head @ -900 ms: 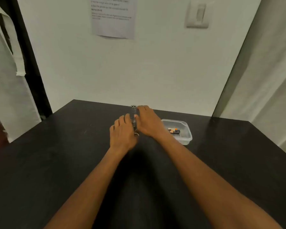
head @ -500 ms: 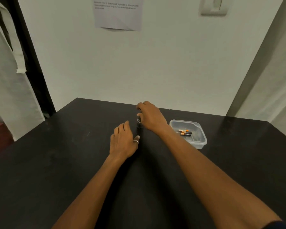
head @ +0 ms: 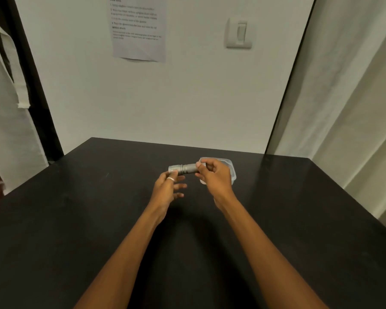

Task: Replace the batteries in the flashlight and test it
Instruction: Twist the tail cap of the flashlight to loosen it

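A small grey metal flashlight [head: 184,169] is held level above the black table [head: 76,219], its head pointing left. My right hand [head: 214,177] grips its tail end with fingers curled round it. My left hand [head: 168,188], with a ring on one finger, pinches the head end between thumb and forefinger, the other fingers spread. A clear plastic tray [head: 231,166] sits on the table just behind my right hand, which hides most of it; the batteries inside cannot be seen.
A white wall rises behind the table with a printed sheet [head: 138,27] and a light switch [head: 240,33]. Curtains [head: 354,108] hang at the right, white cloth [head: 7,108] at the left.
The flashlight stood upright on the table under my right hand; it is now lifted and turned level, with my left hand taking its head end. The tray is now covered by my right hand.
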`<control>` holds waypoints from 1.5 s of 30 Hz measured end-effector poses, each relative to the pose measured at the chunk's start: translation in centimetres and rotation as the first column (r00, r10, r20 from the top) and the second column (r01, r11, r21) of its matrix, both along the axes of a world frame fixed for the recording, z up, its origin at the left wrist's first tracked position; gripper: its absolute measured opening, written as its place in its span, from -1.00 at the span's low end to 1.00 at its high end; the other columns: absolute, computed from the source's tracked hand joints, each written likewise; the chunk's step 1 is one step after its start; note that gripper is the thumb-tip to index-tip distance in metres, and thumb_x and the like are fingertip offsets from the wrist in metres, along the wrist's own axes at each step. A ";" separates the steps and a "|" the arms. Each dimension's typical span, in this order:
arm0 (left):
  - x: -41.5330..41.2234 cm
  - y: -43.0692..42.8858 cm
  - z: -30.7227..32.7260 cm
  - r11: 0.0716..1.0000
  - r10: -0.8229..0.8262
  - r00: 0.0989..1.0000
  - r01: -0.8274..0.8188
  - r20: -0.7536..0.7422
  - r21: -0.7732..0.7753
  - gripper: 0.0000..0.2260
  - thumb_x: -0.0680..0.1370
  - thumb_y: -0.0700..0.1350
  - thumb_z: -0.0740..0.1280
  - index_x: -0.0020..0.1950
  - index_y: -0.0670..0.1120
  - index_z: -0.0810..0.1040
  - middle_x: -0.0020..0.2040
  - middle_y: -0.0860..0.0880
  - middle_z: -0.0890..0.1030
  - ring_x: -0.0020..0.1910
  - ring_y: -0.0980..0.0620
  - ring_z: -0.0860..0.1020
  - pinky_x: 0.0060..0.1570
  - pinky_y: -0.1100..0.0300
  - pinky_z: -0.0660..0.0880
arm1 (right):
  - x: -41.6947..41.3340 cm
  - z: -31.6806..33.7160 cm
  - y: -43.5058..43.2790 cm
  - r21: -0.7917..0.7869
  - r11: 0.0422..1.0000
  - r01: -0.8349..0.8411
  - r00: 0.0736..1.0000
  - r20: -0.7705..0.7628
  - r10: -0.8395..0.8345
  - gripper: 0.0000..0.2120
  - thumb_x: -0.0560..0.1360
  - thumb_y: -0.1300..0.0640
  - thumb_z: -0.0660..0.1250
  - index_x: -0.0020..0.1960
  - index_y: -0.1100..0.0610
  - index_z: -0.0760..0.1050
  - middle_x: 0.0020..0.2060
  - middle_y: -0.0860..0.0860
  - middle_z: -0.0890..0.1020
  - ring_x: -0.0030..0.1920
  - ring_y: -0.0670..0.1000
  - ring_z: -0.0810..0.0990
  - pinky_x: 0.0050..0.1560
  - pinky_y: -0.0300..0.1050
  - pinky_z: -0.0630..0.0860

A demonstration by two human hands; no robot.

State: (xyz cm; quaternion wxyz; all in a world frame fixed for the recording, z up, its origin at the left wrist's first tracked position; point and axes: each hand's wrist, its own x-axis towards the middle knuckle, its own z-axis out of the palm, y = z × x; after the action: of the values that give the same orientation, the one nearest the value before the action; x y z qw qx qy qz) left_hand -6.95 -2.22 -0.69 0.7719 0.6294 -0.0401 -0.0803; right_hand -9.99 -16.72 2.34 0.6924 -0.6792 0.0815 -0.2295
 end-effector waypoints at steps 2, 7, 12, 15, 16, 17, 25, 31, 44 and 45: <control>-0.6 -0.4 -0.5 1.000 0.001 1.000 -0.002 0.028 0.026 -0.76 0.68 0.03 0.25 0.28 -0.04 0.51 0.14 -0.07 0.66 0.04 -0.02 0.67 -0.11 0.10 0.61 | -1.1 -0.6 -0.7 0.099 0.995 -0.013 1.000 -0.018 0.014 -0.77 0.57 0.22 0.43 0.20 0.26 0.59 0.04 0.12 0.70 0.05 0.03 0.72 0.00 -0.20 0.68; -0.5 -1.0 -2.1 0.982 0.039 0.994 -0.057 0.103 0.178 -0.69 0.62 0.11 0.32 0.23 -0.08 0.57 0.06 -0.04 0.67 -0.02 0.05 0.67 -0.16 0.16 0.64 | -2.2 -2.9 -2.7 0.217 0.976 -0.014 0.994 -0.102 0.036 -0.79 0.54 0.21 0.48 0.13 0.29 0.64 0.07 0.15 0.72 0.05 0.06 0.74 0.05 -0.12 0.69; 0.2 -1.0 -2.8 0.976 0.016 0.991 -0.044 0.131 0.212 -0.74 0.61 0.08 0.36 0.23 -0.01 0.59 -0.01 -0.12 0.67 -0.16 0.03 0.65 -0.22 0.16 0.65 | -2.0 -4.4 -3.4 0.232 0.972 -0.041 0.984 -0.160 0.080 -0.73 0.54 0.09 0.49 0.08 0.30 0.65 -0.05 0.15 0.76 -0.05 0.09 0.77 -0.03 -0.12 0.69; 0.2 -1.2 -3.2 0.964 0.024 0.986 -0.067 0.166 0.257 -0.75 0.61 0.15 0.33 0.12 0.01 0.64 -0.09 -0.11 0.67 -0.22 0.06 0.63 -0.25 0.19 0.63 | -1.7 -5.1 -3.5 0.120 0.992 0.025 0.977 -0.212 0.001 -0.67 0.54 -0.05 0.47 0.02 0.25 0.66 -0.17 0.15 0.76 -0.23 0.05 0.74 -0.23 -0.17 0.65; 0.3 -1.3 -3.2 0.962 0.031 0.986 -0.073 0.163 0.262 -0.71 0.60 0.18 0.33 0.11 0.00 0.64 -0.11 -0.10 0.66 -0.24 0.07 0.62 -0.25 0.19 0.63 | -1.5 -5.3 -3.4 0.087 0.995 0.051 0.975 -0.218 -0.031 -0.64 0.55 -0.09 0.45 -0.01 0.24 0.66 -0.22 0.14 0.75 -0.29 0.02 0.71 -0.28 -0.18 0.62; 0.3 -1.4 -3.2 0.963 0.034 0.988 -0.073 0.153 0.261 -0.69 0.60 0.20 0.32 0.11 0.00 0.64 -0.13 -0.09 0.66 -0.25 0.07 0.61 -0.25 0.18 0.63 | -1.4 -5.5 -3.4 0.054 0.996 0.078 0.973 -0.221 -0.064 -0.60 0.55 -0.13 0.43 -0.04 0.24 0.67 -0.26 0.13 0.73 -0.34 -0.01 0.67 -0.32 -0.19 0.59; 0.4 -1.7 -2.9 0.955 0.047 0.983 -0.097 0.180 0.280 -0.69 0.61 0.20 0.30 0.09 -0.01 0.65 -0.15 -0.07 0.67 -0.26 0.09 0.62 -0.29 0.22 0.60 | -0.9 -5.5 -3.4 -0.029 0.991 0.131 0.961 -0.242 -0.134 -0.52 0.60 -0.24 0.29 -0.17 0.15 0.65 -0.42 0.02 0.61 -0.43 -0.07 0.51 -0.41 -0.18 0.45; 0.8 -1.9 -2.8 0.953 0.062 0.971 -0.126 0.229 0.275 -0.65 0.60 0.21 0.30 0.09 -0.04 0.67 -0.18 -0.07 0.68 -0.29 0.08 0.64 -0.25 0.15 0.64 | -0.7 -5.4 -3.6 0.030 0.991 0.129 0.966 -0.228 -0.119 -0.57 0.60 -0.19 0.33 -0.19 0.14 0.66 -0.41 0.03 0.60 -0.43 -0.08 0.49 -0.43 -0.21 0.43; 2.1 -1.8 -3.4 0.985 0.119 0.992 -0.124 0.046 0.117 -0.62 0.58 0.19 0.36 0.00 -0.14 0.67 -0.29 -0.09 0.62 -0.33 0.04 0.59 -0.24 0.14 0.59 | -0.5 -5.9 -3.4 -0.167 0.985 0.035 0.999 -0.020 -0.039 -0.77 0.65 0.04 0.32 0.06 0.12 0.71 -0.23 -0.08 0.68 -0.29 -0.16 0.63 -0.24 -0.19 0.56; 2.2 -1.7 -3.4 0.986 0.130 0.991 -0.132 0.030 0.098 -0.62 0.58 0.18 0.37 0.01 -0.15 0.67 -0.29 -0.08 0.62 -0.33 0.04 0.59 -0.25 0.15 0.58 | -0.6 -5.8 -3.5 -0.137 0.991 -0.006 1.000 -0.009 0.005 -0.80 0.66 0.10 0.32 0.17 0.12 0.69 -0.12 -0.07 0.70 -0.22 -0.17 0.66 -0.21 -0.21 0.59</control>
State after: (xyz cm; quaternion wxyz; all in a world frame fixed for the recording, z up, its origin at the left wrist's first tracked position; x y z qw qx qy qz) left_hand -4.71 -3.96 -4.08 0.7426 0.6693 -0.0036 -0.0237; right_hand -10.58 -20.23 -3.47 0.6445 -0.7263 0.0666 -0.2296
